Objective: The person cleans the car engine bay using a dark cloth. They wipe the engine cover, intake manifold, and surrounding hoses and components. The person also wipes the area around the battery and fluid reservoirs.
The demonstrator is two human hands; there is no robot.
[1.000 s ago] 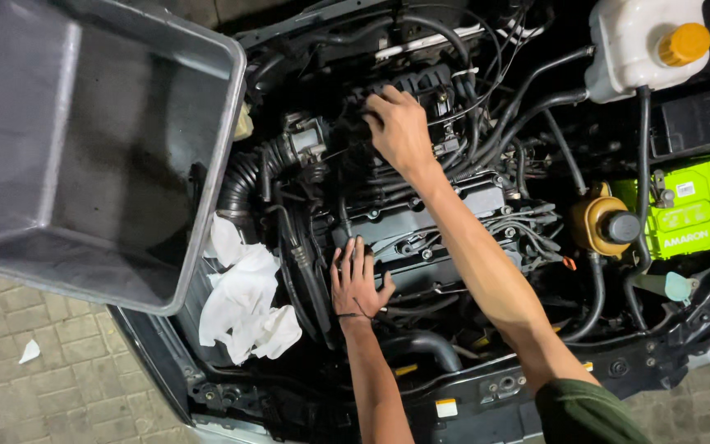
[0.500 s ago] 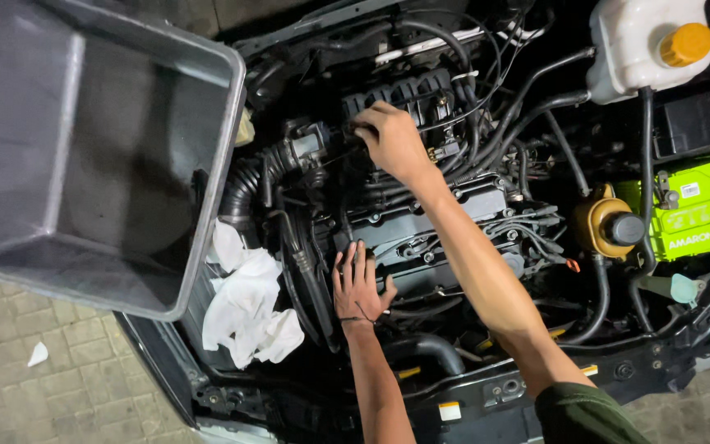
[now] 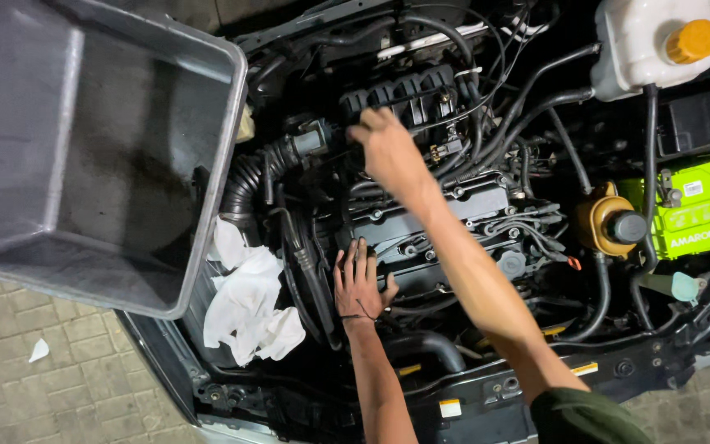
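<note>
The right hand point(image 3: 384, 148) is sliding leftward, fingers now curling at the corrugated intake hose point(image 3: 269, 168) joint. The left hand point(image 3: 361, 284) is staying open, flat on the engine point(image 3: 445, 218).

- My engine bay point(image 3: 486, 205) carries everything here, with a paved brick floor point(image 3: 51, 386) below its front edge.
- A crumpled white rag point(image 3: 244, 300) lies on its left side, beside the ribbed black hose point(image 3: 244, 185).
- A grey plastic tub point(image 3: 84, 140) rests on the bay's left edge.
- My left hand point(image 3: 361, 284) lies flat on the engine.
- A white scrap point(image 3: 39, 351) lies on the bricks.
</note>
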